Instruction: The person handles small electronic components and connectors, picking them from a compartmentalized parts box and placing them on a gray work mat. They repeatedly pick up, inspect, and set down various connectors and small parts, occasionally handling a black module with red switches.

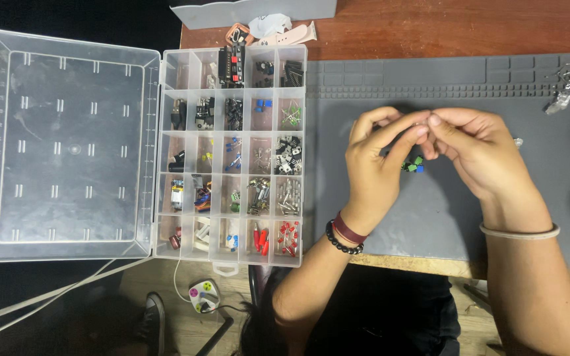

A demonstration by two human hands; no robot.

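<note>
Both hands meet over the grey mat (456, 217): left hand (377, 165) and right hand (476, 155) pinch fingertips together on something too small to make out. Small green and blue parts (414, 165) lie on the mat just under them. Likely light, rigid, thin legs that bend easily, so pinch the body. Open organiser (232, 151) sits left on the tabletop (443, 29)

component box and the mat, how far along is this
Done: the clear component box lies open, lid flat, its compartments holding sorted parts, and a few small green and blue parts lie on the grey mat. In hand: left hand and right hand meet fingertip to fingertip over something too small to identify. What remains cannot be judged.
</note>
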